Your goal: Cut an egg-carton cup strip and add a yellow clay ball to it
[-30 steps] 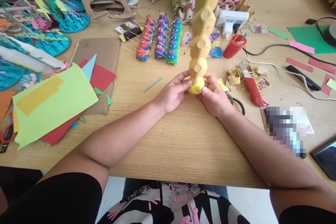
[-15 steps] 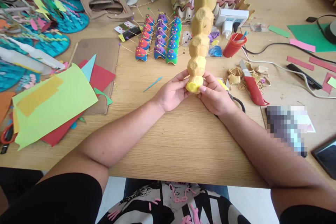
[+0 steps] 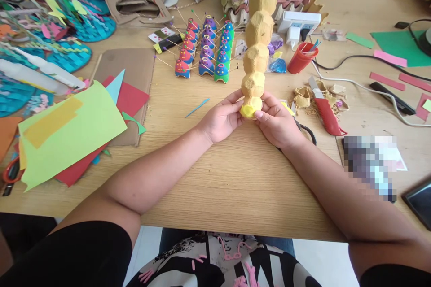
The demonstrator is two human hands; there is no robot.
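Between my two hands is a long strip of egg-carton cups [image 3: 256,57], tan-yellow and bumpy, pointing away from me. Yellow clay [image 3: 248,111] covers part of its near end. My left hand [image 3: 224,121] grips that end from the left, thumb along the side. From the right, my right hand [image 3: 279,123] holds the same end, its thumb touching the edge of the clay. Both hands are closed on the strip, and some fingers are hidden behind it. Beyond my left hand stand painted caterpillars [image 3: 206,49] in red, purple and green-blue, with pins stuck in them.
A blue stick [image 3: 197,107] lies left of my hands. On the right are a red-handled knife [image 3: 326,114], carton scraps [image 3: 301,96], a red cup [image 3: 301,60] and a power strip [image 3: 299,22] with cables. Coloured paper [image 3: 72,132] and cardboard [image 3: 124,69] cover the left.
The whole view has shifted very slightly. My hands keep the same hold on the egg-carton strip, with no other visible change.
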